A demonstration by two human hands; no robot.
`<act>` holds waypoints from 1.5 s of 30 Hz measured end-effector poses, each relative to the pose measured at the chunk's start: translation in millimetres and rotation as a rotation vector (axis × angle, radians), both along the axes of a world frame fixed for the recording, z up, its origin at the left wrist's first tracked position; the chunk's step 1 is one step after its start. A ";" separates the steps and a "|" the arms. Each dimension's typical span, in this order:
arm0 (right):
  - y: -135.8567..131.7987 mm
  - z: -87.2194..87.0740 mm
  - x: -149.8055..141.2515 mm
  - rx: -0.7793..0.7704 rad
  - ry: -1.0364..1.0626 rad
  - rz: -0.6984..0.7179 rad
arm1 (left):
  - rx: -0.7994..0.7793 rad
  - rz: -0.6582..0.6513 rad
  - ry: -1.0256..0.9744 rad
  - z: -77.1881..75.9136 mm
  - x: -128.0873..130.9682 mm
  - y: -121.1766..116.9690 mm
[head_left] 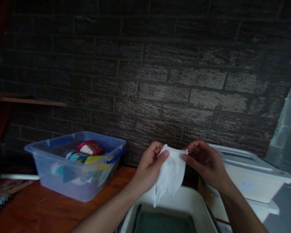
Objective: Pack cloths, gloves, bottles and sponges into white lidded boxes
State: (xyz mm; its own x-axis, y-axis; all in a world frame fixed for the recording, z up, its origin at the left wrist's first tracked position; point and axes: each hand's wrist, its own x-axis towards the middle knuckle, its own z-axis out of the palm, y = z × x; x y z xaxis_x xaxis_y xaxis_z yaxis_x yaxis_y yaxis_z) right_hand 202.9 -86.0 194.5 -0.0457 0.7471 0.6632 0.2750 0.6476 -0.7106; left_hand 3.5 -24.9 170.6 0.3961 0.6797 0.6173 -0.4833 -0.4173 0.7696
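Both my hands hold up what looks like a white cloth glove (173, 168) by its top edge, in the middle of the head view. Narrow finger-like ends dangle from its lower side. My left hand (152, 165) pinches the left corner between thumb and fingers. At the right corner, my right hand (206, 161) grips the edge with thumb and fingertips. Below the cloth stands an open off-white bin (199, 204), with a dark green textured fabric (165, 221) inside it. The cloth hangs above the bin's far rim.
A clear plastic tub (70, 184) with blue handles holds a red-and-white packet (90, 148) and other packages, on the wooden table (21, 210). Lidded white boxes (252, 176) are stacked at right. A dark brick wall (145, 81) rises behind; a shelf (26, 99) juts out at left.
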 end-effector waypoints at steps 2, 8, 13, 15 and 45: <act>1.3 -0.6 -0.3 -0.026 0.015 0.024 | 0.002 0.003 0.000 -0.6 0.6 0.7; 4.2 -0.8 3.4 -0.025 0.032 -0.043 | -0.009 0.022 0.001 -0.4 0.5 0.3; 3.4 0.9 3.1 -0.053 0.003 -0.047 | -0.031 0.015 0.025 -0.6 -0.1 -0.5; 3.8 0.1 3.5 -0.055 -0.002 -0.036 | -0.020 0.013 0.037 -1.3 0.1 0.2; -10.0 0.8 -6.8 -0.157 -0.387 0.015 | 0.038 -0.068 0.300 -8.5 2.8 -3.8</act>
